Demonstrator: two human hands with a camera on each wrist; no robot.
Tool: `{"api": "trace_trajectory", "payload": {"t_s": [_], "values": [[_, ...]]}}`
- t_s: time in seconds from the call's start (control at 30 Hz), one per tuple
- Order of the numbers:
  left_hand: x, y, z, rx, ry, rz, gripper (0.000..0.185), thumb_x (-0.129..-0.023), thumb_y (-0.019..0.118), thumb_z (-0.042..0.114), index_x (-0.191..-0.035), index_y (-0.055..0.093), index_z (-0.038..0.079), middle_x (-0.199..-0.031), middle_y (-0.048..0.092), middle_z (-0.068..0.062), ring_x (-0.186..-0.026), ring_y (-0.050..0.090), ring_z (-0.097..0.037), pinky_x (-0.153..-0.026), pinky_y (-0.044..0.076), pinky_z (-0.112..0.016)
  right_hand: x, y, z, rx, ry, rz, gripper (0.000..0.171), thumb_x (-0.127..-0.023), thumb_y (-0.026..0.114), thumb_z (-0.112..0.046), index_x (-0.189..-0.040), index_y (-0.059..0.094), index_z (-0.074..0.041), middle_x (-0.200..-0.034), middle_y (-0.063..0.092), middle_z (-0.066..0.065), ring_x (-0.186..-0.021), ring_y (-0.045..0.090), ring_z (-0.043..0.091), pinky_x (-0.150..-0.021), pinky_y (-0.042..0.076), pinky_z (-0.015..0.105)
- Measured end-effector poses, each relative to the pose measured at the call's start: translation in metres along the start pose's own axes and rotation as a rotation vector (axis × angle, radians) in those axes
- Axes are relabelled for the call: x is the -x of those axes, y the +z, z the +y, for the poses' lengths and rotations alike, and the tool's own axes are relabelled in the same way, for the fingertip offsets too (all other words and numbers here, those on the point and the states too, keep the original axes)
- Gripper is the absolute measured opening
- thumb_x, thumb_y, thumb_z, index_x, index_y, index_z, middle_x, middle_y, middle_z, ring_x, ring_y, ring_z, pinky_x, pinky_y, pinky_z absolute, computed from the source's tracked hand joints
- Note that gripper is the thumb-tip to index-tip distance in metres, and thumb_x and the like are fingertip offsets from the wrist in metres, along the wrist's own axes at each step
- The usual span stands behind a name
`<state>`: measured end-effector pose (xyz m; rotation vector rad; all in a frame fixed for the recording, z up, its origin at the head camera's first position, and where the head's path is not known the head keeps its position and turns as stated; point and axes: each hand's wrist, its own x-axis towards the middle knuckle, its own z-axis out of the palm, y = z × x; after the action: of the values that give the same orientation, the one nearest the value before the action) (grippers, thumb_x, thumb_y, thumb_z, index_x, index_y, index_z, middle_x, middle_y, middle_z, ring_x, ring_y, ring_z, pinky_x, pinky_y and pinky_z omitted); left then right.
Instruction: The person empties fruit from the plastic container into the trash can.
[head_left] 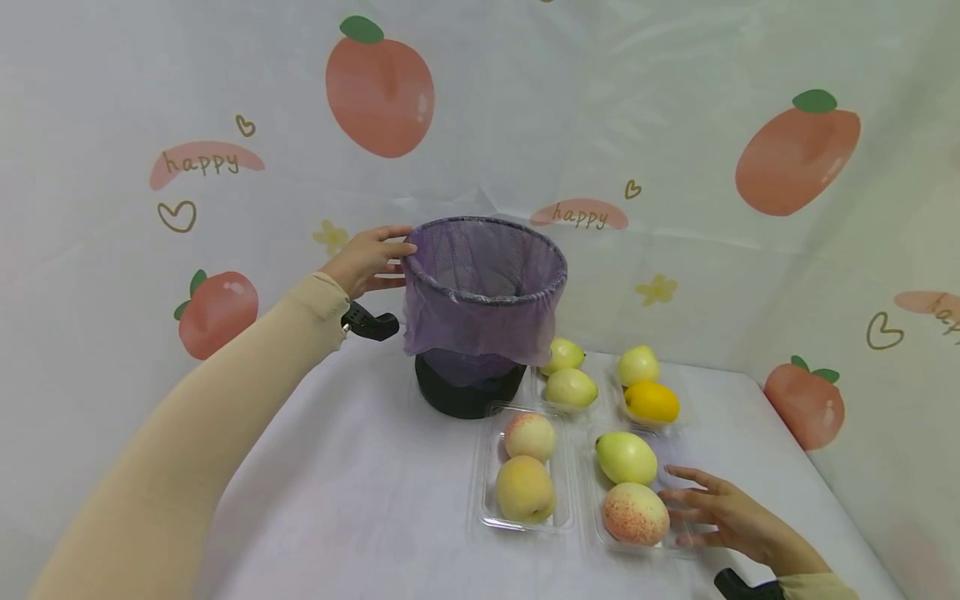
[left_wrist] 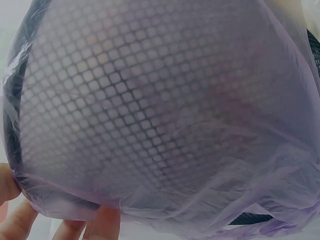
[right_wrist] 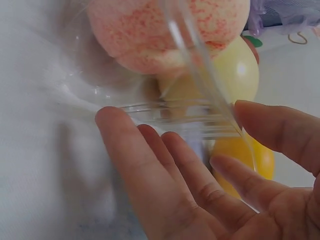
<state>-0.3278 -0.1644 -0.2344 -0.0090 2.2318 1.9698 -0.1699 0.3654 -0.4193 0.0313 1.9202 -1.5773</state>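
In the head view my left hand [head_left: 367,260] touches the upper left side of a black mesh bin [head_left: 467,392] lined with a purple plastic bag [head_left: 480,325]. Its fingers are spread and fairly straight, their tips at the rim. The left wrist view shows fingertips [left_wrist: 106,222] against the bag's [left_wrist: 210,125] edge. My right hand [head_left: 738,521] is beside a clear plastic box [head_left: 600,546] holding a red-speckled peach [head_left: 636,515] and a yellow-green fruit [head_left: 626,458]. Seen from the right wrist, the fingers [right_wrist: 150,190] stretch out loosely, with the thumb close to the box's edge.
Left of that box, another clear box [head_left: 517,525] holds two peaches [head_left: 525,487]. Behind, yellow-green fruits [head_left: 572,389] sit in a box, and a pale fruit [head_left: 638,367] and a yellow-orange fruit [head_left: 652,402] in another. A fruit-printed sheet [head_left: 480,108] hangs behind the white table [head_left: 360,483].
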Motion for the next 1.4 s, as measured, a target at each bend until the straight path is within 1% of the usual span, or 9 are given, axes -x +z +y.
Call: {"api": "trace_trajectory", "payload": {"t_s": [0.3, 0.53, 0.8, 0.93, 1.0, 1.1, 1.2, 1.23, 1.4], "values": [[0.002, 0.000, 0.000, 0.018, -0.002, -0.009, 0.055, -0.101, 0.053, 0.021, -0.152, 0.033, 0.021, -0.140, 0.041, -0.008, -0.126, 0.046, -0.030, -0.107, 0.045, -0.041, -0.004, 0.005, 0.000, 0.012, 0.028, 0.019, 0.068, -0.102, 0.050, -0.024, -0.150, 0.012, 0.006, -0.121, 0.059, 0.005, -0.105, 0.060, 0.022, -0.088, 0.056, 0.051], [0.002, 0.000, 0.001, 0.022, 0.000, -0.023, 0.055, -0.101, 0.053, 0.020, -0.152, 0.033, 0.020, -0.143, 0.039, -0.010, -0.129, 0.044, -0.032, -0.108, 0.044, -0.043, -0.005, 0.008, 0.000, 0.013, 0.043, 0.030, 0.071, -0.100, 0.053, -0.024, -0.150, 0.011, 0.004, -0.122, 0.056, 0.008, -0.101, 0.060, 0.022, -0.087, 0.057, 0.050], [0.002, 0.000, 0.001, 0.018, -0.011, -0.006, 0.054, -0.101, 0.053, 0.020, -0.152, 0.034, 0.022, -0.133, 0.043, -0.006, -0.125, 0.046, -0.030, -0.106, 0.046, -0.041, -0.009, 0.009, 0.001, 0.021, 0.056, 0.051, 0.071, -0.101, 0.051, -0.023, -0.151, 0.009, 0.004, -0.121, 0.053, 0.011, -0.098, 0.059, 0.022, -0.086, 0.057, 0.050], [0.002, 0.000, 0.002, 0.026, -0.014, -0.009, 0.054, -0.101, 0.053, 0.020, -0.152, 0.034, 0.021, -0.133, 0.043, -0.006, -0.126, 0.046, -0.030, -0.106, 0.046, -0.041, -0.011, 0.011, 0.001, 0.018, 0.060, 0.060, 0.071, -0.100, 0.052, -0.022, -0.150, 0.010, 0.004, -0.118, 0.053, 0.011, -0.097, 0.058, 0.022, -0.087, 0.057, 0.051], [0.001, 0.000, 0.002, 0.028, -0.014, -0.010, 0.054, -0.101, 0.053, 0.019, -0.152, 0.034, 0.021, -0.135, 0.043, -0.006, -0.126, 0.046, -0.031, -0.107, 0.046, -0.042, -0.012, 0.012, 0.002, 0.020, 0.057, 0.062, 0.073, -0.099, 0.053, -0.022, -0.150, 0.008, 0.005, -0.117, 0.053, 0.010, -0.097, 0.057, 0.022, -0.087, 0.057, 0.051], [0.002, 0.000, 0.002, 0.021, -0.014, -0.012, 0.055, -0.101, 0.053, 0.020, -0.152, 0.033, 0.021, -0.136, 0.042, -0.007, -0.127, 0.045, -0.031, -0.107, 0.045, -0.042, -0.013, 0.013, 0.001, 0.029, 0.049, 0.061, 0.077, -0.098, 0.053, -0.021, -0.151, 0.002, 0.005, -0.116, 0.054, 0.010, -0.097, 0.057, 0.022, -0.086, 0.057, 0.051], [0.002, 0.000, 0.002, 0.019, -0.015, -0.012, 0.055, -0.101, 0.052, 0.020, -0.152, 0.033, 0.021, -0.138, 0.042, -0.007, -0.128, 0.045, -0.031, -0.108, 0.045, -0.042, -0.014, 0.014, 0.001, 0.044, 0.037, 0.058, 0.082, -0.098, 0.053, -0.020, -0.151, -0.005, 0.001, -0.115, 0.057, 0.010, -0.097, 0.058, 0.022, -0.086, 0.057, 0.051], [0.002, -0.001, 0.002, 0.018, -0.015, -0.014, 0.055, -0.101, 0.052, 0.020, -0.152, 0.032, 0.021, -0.138, 0.041, -0.008, -0.128, 0.044, -0.031, -0.108, 0.044, -0.041, -0.014, 0.014, 0.001, 0.052, 0.033, 0.058, 0.082, -0.098, 0.053, -0.019, -0.152, -0.007, -0.001, -0.116, 0.057, 0.011, -0.098, 0.059, 0.022, -0.085, 0.057, 0.051], [0.003, -0.001, 0.002, 0.021, -0.016, -0.015, 0.055, -0.101, 0.052, 0.019, -0.153, 0.032, 0.021, -0.143, 0.039, -0.010, -0.130, 0.044, -0.032, -0.108, 0.044, -0.042, -0.011, 0.016, -0.002, 0.086, 0.022, 0.071, 0.083, -0.099, 0.054, -0.020, -0.153, -0.008, -0.009, -0.127, 0.056, 0.027, -0.100, 0.063, 0.025, -0.083, 0.058, 0.049]]}}
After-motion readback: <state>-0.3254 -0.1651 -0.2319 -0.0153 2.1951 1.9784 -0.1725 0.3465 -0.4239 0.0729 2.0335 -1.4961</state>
